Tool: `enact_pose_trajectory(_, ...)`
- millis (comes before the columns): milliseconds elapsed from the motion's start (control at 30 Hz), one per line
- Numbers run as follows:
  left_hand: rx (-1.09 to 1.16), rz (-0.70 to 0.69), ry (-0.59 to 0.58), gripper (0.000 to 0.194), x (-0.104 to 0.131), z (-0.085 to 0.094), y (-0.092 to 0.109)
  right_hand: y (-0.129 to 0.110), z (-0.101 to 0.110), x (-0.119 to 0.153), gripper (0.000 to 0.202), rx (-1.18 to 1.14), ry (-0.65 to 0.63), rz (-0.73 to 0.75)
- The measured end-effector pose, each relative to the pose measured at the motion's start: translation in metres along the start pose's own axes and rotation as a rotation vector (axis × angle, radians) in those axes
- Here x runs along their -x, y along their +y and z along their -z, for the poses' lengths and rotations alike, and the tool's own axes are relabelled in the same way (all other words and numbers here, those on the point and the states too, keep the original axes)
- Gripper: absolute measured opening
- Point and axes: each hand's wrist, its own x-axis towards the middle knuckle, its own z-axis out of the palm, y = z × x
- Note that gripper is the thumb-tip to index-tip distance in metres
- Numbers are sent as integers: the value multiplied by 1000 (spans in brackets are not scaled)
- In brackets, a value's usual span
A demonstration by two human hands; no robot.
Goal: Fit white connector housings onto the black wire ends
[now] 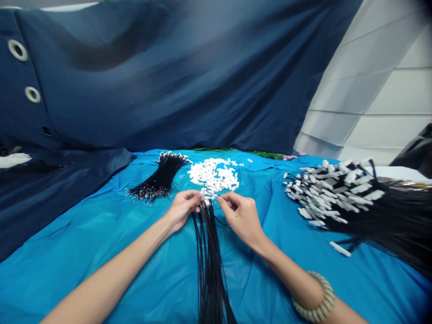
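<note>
My left hand (185,209) pinches a small white plastic connector (203,192) between thumb and fingers. Close on its right, my right hand (240,215) is closed in a pinch on the end of a thin black wire (213,194), which reaches toward the connector. Whether the wire's tip sits inside the connector is too small to tell. Below and between both hands, a bundle of long black wires (212,265) runs down toward me, with white connectors (207,202) at its upper end. Just beyond my fingers lies a pile of loose white connectors (214,174).
A bunch of short black wires (158,177) with bare metal ends lies left of the pile. At right, a large heap of black wires (398,220) carries white connectors. Blue sheeting (151,270) covers the table; a dark blue curtain (175,81) hangs behind.
</note>
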Motion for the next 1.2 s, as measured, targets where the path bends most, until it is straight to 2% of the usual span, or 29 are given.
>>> enact_pose_trajectory(400, -65, -34, 9, 22, 1, -1, 3, 0, -2, 0, 23, -1, -34, -68)
enact_pose_trajectory(600, -131, -40, 4, 23, 0, 1, 1, 1, -3, 1, 25, 17, -104, -81)
enact_pose_trajectory(700, -137, -37, -34, 22, 0, 1, 0, 1, -1, 0, 25, 144, -96, 10)
enact_pose_trajectory(833, -143, -11, -124, 21, 2, 1, -1, -2, 3, -1, 19, 316, -15, 194)
enact_pose_trajectory(900, -139, 12, -162, 21, 3, 0, 0, -2, 3, -2, 14, 256, -14, 234)
enact_pose_trajectory(1000, -126, 35, -186, 20, 5, -1, 0, -2, 2, -2, 14, 28, -73, 271)
enact_pose_trajectory(1100, -115, 45, -203, 21, 6, -2, 0, 0, -1, -2, 16, -181, -144, 203)
enact_pose_trajectory(1200, -108, 57, -218, 21, 5, -1, -1, 2, -4, -1, 16, -295, -172, 110)
